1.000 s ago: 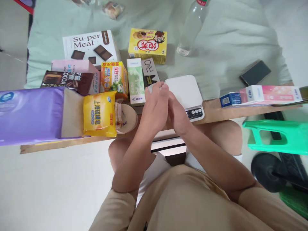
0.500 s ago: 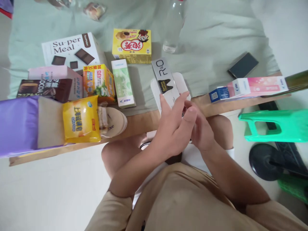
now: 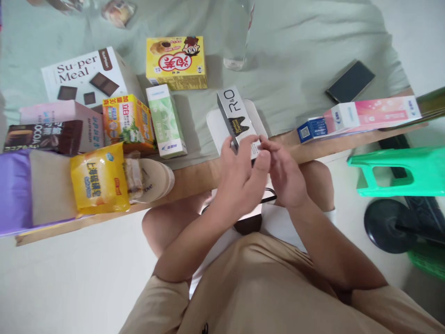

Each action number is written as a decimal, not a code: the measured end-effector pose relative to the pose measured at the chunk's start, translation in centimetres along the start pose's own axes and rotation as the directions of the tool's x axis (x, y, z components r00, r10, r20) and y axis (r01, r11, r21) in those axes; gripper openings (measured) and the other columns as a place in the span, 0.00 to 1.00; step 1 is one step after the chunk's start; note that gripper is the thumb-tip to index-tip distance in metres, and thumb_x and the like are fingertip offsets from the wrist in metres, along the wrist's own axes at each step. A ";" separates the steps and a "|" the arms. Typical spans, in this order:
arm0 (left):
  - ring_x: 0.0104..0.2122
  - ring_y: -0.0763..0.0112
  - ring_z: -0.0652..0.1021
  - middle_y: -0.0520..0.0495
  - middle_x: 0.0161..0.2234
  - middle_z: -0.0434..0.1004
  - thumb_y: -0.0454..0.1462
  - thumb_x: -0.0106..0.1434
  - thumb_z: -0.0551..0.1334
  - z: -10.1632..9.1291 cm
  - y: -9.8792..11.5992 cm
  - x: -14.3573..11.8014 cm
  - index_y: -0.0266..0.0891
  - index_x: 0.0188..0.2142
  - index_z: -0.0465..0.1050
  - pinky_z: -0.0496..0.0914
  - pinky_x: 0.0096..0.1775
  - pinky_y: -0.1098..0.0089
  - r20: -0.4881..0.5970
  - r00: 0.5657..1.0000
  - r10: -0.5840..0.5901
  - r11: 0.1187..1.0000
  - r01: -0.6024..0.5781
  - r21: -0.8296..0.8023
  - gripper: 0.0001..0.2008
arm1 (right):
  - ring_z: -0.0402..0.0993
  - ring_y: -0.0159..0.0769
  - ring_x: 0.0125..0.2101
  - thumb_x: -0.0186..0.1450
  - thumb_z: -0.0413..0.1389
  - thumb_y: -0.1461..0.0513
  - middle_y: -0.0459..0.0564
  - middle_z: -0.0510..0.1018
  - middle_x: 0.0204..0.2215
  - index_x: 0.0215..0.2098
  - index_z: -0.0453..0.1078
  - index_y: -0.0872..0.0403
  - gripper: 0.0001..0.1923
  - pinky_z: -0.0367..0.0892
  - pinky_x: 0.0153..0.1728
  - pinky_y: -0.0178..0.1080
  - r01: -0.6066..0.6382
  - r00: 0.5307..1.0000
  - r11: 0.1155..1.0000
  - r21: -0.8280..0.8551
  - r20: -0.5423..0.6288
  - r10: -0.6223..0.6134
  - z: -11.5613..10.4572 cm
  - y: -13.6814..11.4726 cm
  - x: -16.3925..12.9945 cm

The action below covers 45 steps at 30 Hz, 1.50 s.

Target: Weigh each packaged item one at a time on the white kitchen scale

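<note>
A silver box lettered "R&O Bamboo Charcoal" slants over a white flat slab with rounded corners at the table's near edge. My left hand is closed around the near part of the box, thumb on one side and fingers on the other. At the box's near end, my right hand has its fingers curled and their tips close to the left fingertips. Whether the right fingertips press on the box's end cannot be made out.
Left of the box stand a green-white carton, a yellow snack box, an orange box, a yellow soap packet and a cup. A clear bottle is behind; a phone and pink carton lie right.
The silver box has tipped slightly, so more of its left side shows. My right hand has shifted a little, and its fingers show more clearly. The whole view has moved somewhat.
</note>
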<state>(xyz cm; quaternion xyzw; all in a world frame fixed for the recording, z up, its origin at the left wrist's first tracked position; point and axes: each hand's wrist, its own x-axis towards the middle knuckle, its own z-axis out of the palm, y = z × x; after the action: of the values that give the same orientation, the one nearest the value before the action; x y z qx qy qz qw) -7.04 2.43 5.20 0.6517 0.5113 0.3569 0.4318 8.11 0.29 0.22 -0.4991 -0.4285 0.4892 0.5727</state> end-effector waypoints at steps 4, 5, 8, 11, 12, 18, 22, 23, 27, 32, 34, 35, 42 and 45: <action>0.51 0.59 0.77 0.41 0.50 0.76 0.64 0.73 0.54 -1.9 -2.2 1.9 0.44 0.51 0.77 0.73 0.54 0.57 -0.297 0.952 0.075 0.978 -0.128 -0.165 0.30 | 0.81 0.33 0.46 0.69 0.57 0.42 0.50 0.83 0.48 0.45 0.76 0.49 0.22 0.80 0.46 0.39 0.112 0.947 0.994 0.019 -0.305 -0.101 -2.5 0.8 1.5; 0.44 0.63 0.77 0.44 0.43 0.76 0.63 0.73 0.56 -2.4 -2.6 2.4 0.43 0.46 0.77 0.72 0.48 0.60 -0.361 0.926 0.108 0.958 -0.194 -0.211 0.28 | 0.79 0.32 0.40 0.69 0.57 0.43 0.49 0.81 0.41 0.42 0.76 0.49 0.20 0.77 0.40 0.37 0.123 0.931 0.992 0.015 -0.348 -0.110 -3.2 1.2 1.9; 0.25 0.69 0.68 0.51 0.25 0.67 0.58 0.74 0.59 -3.6 -3.4 3.3 0.43 0.33 0.74 0.64 0.30 0.63 -0.451 0.881 0.146 0.910 -0.298 -0.287 0.24 | 0.72 0.30 0.30 0.67 0.57 0.44 0.46 0.74 0.29 0.36 0.73 0.49 0.18 0.69 0.30 0.35 0.122 0.916 0.993 0.001 -0.384 -0.112 -4.9 2.4 2.5; 0.19 0.71 0.61 0.54 0.22 0.65 0.52 0.76 0.60 -4.0 -3.7 3.6 0.45 0.36 0.76 0.56 0.24 0.63 -0.497 0.855 0.146 0.888 -0.335 -0.315 0.17 | 0.71 0.31 0.28 0.67 0.57 0.44 0.47 0.73 0.28 0.36 0.73 0.48 0.18 0.67 0.29 0.36 0.111 0.926 0.994 -0.023 -0.362 -0.112 -5.4 3.1 2.6; 0.20 0.71 0.61 0.53 0.24 0.67 0.49 0.76 0.61 -4.0 -3.8 3.7 0.46 0.38 0.78 0.55 0.24 0.63 -0.517 0.843 0.148 0.885 -0.346 -0.311 0.14 | 0.71 0.31 0.28 0.67 0.56 0.44 0.47 0.73 0.28 0.36 0.72 0.48 0.18 0.66 0.29 0.37 0.106 0.930 0.994 -0.031 -0.351 -0.110 -5.5 3.1 2.5; 0.29 0.71 0.69 0.50 0.28 0.67 0.28 0.65 0.62 -3.7 -4.6 4.3 0.41 0.26 0.73 0.60 0.33 0.64 -0.536 0.820 0.199 0.883 -0.388 -0.265 0.11 | 0.70 0.31 0.28 0.68 0.55 0.44 0.46 0.72 0.27 0.35 0.71 0.49 0.19 0.66 0.29 0.38 0.074 0.943 0.996 -0.056 -0.321 -0.088 -5.6 2.8 2.6; 0.23 0.72 0.62 0.51 0.21 0.61 0.28 0.58 0.60 -3.7 -4.7 4.3 0.41 0.18 0.63 0.55 0.28 0.64 -0.465 0.857 0.222 0.862 -0.395 -0.317 0.15 | 0.69 0.31 0.27 0.68 0.54 0.43 0.46 0.71 0.26 0.34 0.68 0.49 0.19 0.65 0.30 0.38 0.033 0.943 0.997 -0.070 -0.328 -0.055 -5.5 2.6 2.6; 0.21 0.72 0.59 0.52 0.19 0.60 0.29 0.59 0.60 -3.6 -4.7 4.3 0.42 0.18 0.63 0.53 0.27 0.64 -0.443 0.871 0.214 0.863 -0.381 -0.332 0.15 | 0.69 0.31 0.27 0.68 0.53 0.43 0.46 0.71 0.26 0.34 0.68 0.48 0.19 0.65 0.30 0.38 0.030 0.943 0.997 -0.075 -0.329 -0.053 -5.5 2.5 2.5; 0.17 0.74 0.56 0.53 0.17 0.60 0.41 0.72 0.60 -3.4 -4.2 4.0 0.43 0.22 0.71 0.52 0.24 0.64 -0.407 0.892 0.194 0.869 -0.349 -0.351 0.20 | 0.69 0.32 0.29 0.69 0.54 0.45 0.46 0.73 0.27 0.35 0.67 0.48 0.17 0.64 0.31 0.38 0.019 0.951 0.998 -0.063 -0.308 -0.038 -5.2 2.0 2.4; 0.21 0.72 0.63 0.52 0.21 0.65 0.55 0.75 0.58 -3.3 -4.5 4.3 0.44 0.31 0.74 0.58 0.28 0.63 -0.346 0.925 0.157 0.930 -0.257 -0.264 0.23 | 0.69 0.31 0.27 0.68 0.54 0.47 0.45 0.72 0.26 0.34 0.68 0.50 0.16 0.64 0.29 0.36 0.032 0.946 0.998 -0.056 -0.320 -0.048 -5.0 1.8 2.4; 0.24 0.70 0.66 0.50 0.26 0.70 0.51 0.76 0.59 -3.5 -4.8 4.4 0.45 0.34 0.75 0.61 0.31 0.62 -0.303 0.941 0.149 0.953 -0.219 -0.210 0.18 | 0.69 0.30 0.27 0.67 0.55 0.48 0.45 0.73 0.26 0.34 0.69 0.50 0.14 0.63 0.29 0.36 0.037 0.946 0.998 -0.047 -0.321 -0.051 -5.0 1.8 2.4; 0.26 0.69 0.67 0.50 0.28 0.71 0.47 0.76 0.60 -3.6 -4.9 4.5 0.46 0.34 0.75 0.62 0.33 0.62 -0.286 0.945 0.157 0.958 -0.216 -0.189 0.15 | 0.69 0.30 0.27 0.67 0.55 0.49 0.45 0.73 0.26 0.34 0.69 0.50 0.14 0.63 0.28 0.36 0.040 0.946 0.998 -0.042 -0.321 -0.051 -5.0 1.8 2.4; 0.29 0.69 0.68 0.48 0.25 0.65 0.31 0.68 0.61 -3.8 -5.3 4.8 0.42 0.21 0.63 0.59 0.34 0.60 -0.255 0.927 0.274 0.917 -0.332 -0.220 0.18 | 0.69 0.30 0.26 0.68 0.57 0.47 0.45 0.73 0.25 0.34 0.71 0.50 0.16 0.63 0.27 0.36 0.064 0.948 0.998 -0.023 -0.309 -0.068 -5.1 1.9 2.4; 0.24 0.69 0.63 0.50 0.21 0.60 0.33 0.69 0.58 -3.7 -5.0 4.7 0.43 0.22 0.62 0.56 0.32 0.60 -0.240 0.954 0.180 0.928 -0.246 -0.279 0.18 | 0.69 0.31 0.26 0.69 0.57 0.46 0.45 0.72 0.25 0.33 0.71 0.49 0.17 0.62 0.27 0.37 0.077 0.948 0.997 -0.030 -0.308 -0.083 -5.4 2.4 2.6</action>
<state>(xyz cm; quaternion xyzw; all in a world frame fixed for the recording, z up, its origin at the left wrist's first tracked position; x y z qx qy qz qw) -11.12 8.26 2.00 0.5876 0.4186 0.5433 0.4293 13.47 2.08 -2.84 -0.5567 -0.3578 0.3777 0.6476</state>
